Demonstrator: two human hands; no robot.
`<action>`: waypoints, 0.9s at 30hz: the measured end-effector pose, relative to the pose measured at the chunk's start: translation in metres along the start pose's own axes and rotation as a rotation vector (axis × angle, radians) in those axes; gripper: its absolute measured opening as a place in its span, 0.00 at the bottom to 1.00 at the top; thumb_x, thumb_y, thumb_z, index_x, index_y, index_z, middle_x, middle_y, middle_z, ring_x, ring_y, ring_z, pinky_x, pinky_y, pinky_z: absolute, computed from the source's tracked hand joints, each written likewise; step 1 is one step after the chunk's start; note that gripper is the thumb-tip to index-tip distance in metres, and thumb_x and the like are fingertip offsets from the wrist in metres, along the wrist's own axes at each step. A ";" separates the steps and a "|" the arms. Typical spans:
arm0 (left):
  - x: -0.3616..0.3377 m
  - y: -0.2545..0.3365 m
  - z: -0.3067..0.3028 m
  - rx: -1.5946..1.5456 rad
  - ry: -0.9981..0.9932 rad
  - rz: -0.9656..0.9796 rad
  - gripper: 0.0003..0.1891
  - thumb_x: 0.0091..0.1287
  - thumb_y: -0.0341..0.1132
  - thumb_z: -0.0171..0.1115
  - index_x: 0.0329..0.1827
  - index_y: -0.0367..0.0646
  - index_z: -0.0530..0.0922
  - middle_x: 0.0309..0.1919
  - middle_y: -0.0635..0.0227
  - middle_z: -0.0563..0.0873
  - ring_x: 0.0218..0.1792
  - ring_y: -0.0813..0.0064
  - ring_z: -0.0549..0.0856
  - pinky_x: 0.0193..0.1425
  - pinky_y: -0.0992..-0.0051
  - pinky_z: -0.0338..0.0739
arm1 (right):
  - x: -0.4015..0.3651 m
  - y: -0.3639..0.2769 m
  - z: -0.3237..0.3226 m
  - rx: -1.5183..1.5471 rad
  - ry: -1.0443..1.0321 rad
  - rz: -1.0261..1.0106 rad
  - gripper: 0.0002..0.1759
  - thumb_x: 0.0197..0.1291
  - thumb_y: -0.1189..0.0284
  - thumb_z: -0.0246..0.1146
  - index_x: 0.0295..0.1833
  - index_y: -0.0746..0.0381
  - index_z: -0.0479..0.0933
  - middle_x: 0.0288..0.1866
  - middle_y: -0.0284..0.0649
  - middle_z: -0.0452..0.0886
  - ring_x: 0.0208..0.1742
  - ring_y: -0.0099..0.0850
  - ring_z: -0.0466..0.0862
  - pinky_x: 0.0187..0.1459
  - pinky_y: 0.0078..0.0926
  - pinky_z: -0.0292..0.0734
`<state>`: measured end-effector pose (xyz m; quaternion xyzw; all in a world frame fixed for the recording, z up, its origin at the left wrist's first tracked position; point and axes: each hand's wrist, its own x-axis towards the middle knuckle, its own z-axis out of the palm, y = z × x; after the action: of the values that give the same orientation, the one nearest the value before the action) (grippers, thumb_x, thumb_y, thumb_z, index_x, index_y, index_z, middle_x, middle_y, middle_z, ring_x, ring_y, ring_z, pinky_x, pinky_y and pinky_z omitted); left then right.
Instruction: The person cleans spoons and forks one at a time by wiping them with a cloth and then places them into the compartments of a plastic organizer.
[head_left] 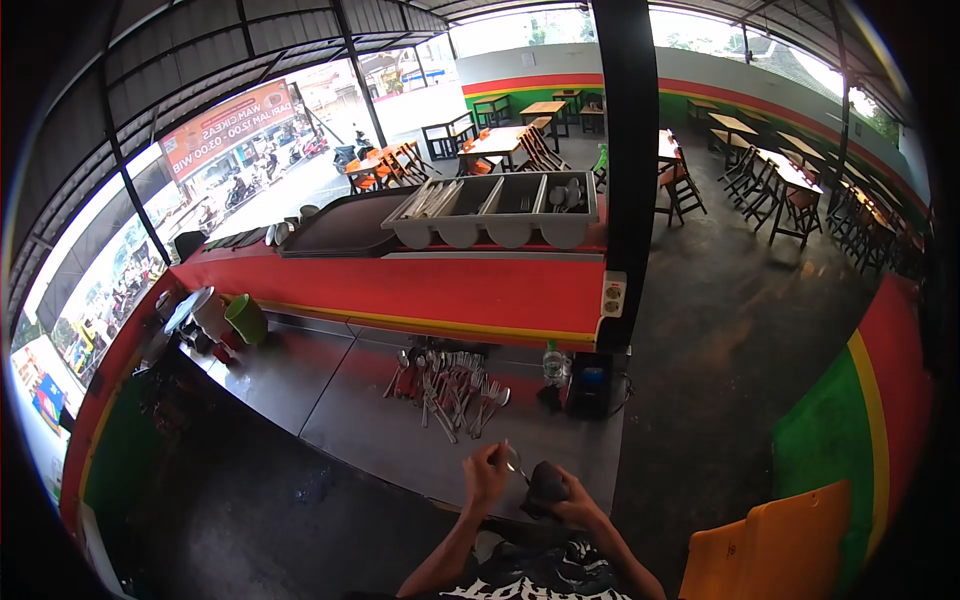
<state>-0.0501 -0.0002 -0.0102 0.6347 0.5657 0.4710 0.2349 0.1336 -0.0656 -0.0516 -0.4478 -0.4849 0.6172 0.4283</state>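
Bending close together over the near edge of the table, two bare hands work just in front of a black shirt with white lettering [545, 583]; the right hand [572, 505] has its fingers closed around a dark, bunched piece of what looks like cloth [547, 484]; the left hand [486, 480] has its fingers drawn narrow beside a shiny metal spoon [514, 460], though how firmly they grip it is too small to tell; the spoon slants between the two hands, its lower end meeting the dark cloth. To the right of the body stands a yellow-orange chair [770, 545]; beyond the hands, on the smooth grey table [350, 420], a loose heap of metal forks and spoons [460, 385] lies with handles pointing various ways; right of the heap stand a clear bottle with a green cap [552, 365] and, just beside it, a boxy black device [592, 388]; well apart, towards the table's left end, sits a bright green bucket [246, 319]. Behind the table runs a red ledge with a yellow stripe [400, 293]; upon it rest a flat dark tray [340, 225] and a grey cutlery holder with compartments [485, 233], spoons showing in its rightmost section; farther off, past a thick black post [628, 150], wooden tables and chairs fill the floor; at far left hangs a large red banner [228, 125], its lettering reversed.
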 end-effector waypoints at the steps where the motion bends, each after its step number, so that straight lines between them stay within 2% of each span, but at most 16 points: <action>1: 0.002 0.001 -0.004 -0.005 0.017 0.006 0.16 0.70 0.38 0.63 0.31 0.30 0.81 0.17 0.56 0.79 0.18 0.73 0.79 0.24 0.70 0.69 | 0.002 0.004 0.001 0.000 -0.009 0.002 0.37 0.48 0.71 0.78 0.64 0.64 0.70 0.52 0.39 0.82 0.53 0.26 0.81 0.59 0.27 0.74; 7: 0.005 -0.010 -0.014 0.031 0.055 -0.028 0.16 0.70 0.38 0.64 0.31 0.31 0.81 0.17 0.56 0.79 0.18 0.74 0.79 0.24 0.69 0.69 | -0.002 -0.007 0.006 -0.038 -0.037 0.076 0.38 0.48 0.69 0.78 0.65 0.64 0.71 0.54 0.39 0.82 0.55 0.26 0.81 0.61 0.28 0.74; 10: 0.005 -0.013 -0.018 0.049 0.095 -0.025 0.16 0.70 0.38 0.64 0.31 0.31 0.81 0.17 0.57 0.79 0.18 0.73 0.78 0.24 0.69 0.69 | -0.006 -0.010 0.007 -0.087 0.014 0.122 0.45 0.44 0.64 0.81 0.69 0.62 0.69 0.57 0.44 0.81 0.58 0.32 0.80 0.62 0.29 0.73; 15: 0.011 -0.032 -0.025 0.123 0.234 -0.041 0.15 0.69 0.38 0.63 0.33 0.32 0.81 0.17 0.58 0.79 0.19 0.75 0.77 0.25 0.69 0.69 | -0.009 -0.018 0.005 -0.079 -0.015 0.208 0.50 0.44 0.62 0.81 0.71 0.63 0.65 0.60 0.46 0.79 0.61 0.35 0.79 0.64 0.31 0.70; 17: 0.017 -0.055 -0.033 0.183 0.291 -0.058 0.14 0.70 0.38 0.63 0.34 0.32 0.82 0.18 0.60 0.79 0.20 0.77 0.77 0.25 0.70 0.69 | -0.008 -0.001 0.000 -0.074 0.043 0.195 0.51 0.45 0.61 0.80 0.72 0.64 0.62 0.61 0.46 0.78 0.63 0.35 0.77 0.66 0.32 0.69; 19: 0.025 -0.049 -0.048 0.083 0.323 -0.108 0.15 0.70 0.38 0.63 0.34 0.32 0.82 0.17 0.63 0.79 0.20 0.80 0.76 0.25 0.73 0.70 | -0.002 0.031 -0.003 -0.059 0.149 0.160 0.52 0.48 0.61 0.79 0.74 0.66 0.59 0.63 0.46 0.76 0.66 0.36 0.75 0.67 0.32 0.66; 22: 0.030 -0.023 -0.057 -0.056 0.298 -0.161 0.16 0.71 0.39 0.63 0.34 0.32 0.82 0.17 0.69 0.79 0.20 0.83 0.76 0.25 0.76 0.70 | 0.001 0.026 0.007 0.092 0.354 -0.034 0.47 0.54 0.63 0.75 0.73 0.67 0.58 0.64 0.47 0.74 0.68 0.34 0.71 0.69 0.31 0.64; 25: 0.023 -0.026 -0.047 -0.141 0.203 -0.159 0.17 0.71 0.41 0.63 0.35 0.32 0.83 0.18 0.72 0.79 0.20 0.84 0.77 0.25 0.77 0.71 | 0.010 0.028 0.011 0.201 0.326 -0.131 0.41 0.64 0.61 0.68 0.73 0.68 0.56 0.65 0.47 0.72 0.71 0.34 0.68 0.70 0.30 0.62; 27: 0.018 -0.025 -0.034 -0.191 0.140 -0.168 0.17 0.71 0.41 0.63 0.35 0.32 0.83 0.18 0.72 0.79 0.20 0.84 0.78 0.25 0.78 0.71 | 0.010 0.033 0.004 0.195 0.163 -0.047 0.33 0.69 0.60 0.62 0.70 0.69 0.62 0.60 0.45 0.76 0.67 0.33 0.71 0.68 0.30 0.63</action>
<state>-0.0933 0.0147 -0.0099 0.5254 0.5845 0.5447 0.2926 0.1240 -0.0626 -0.0852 -0.4415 -0.3966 0.6125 0.5221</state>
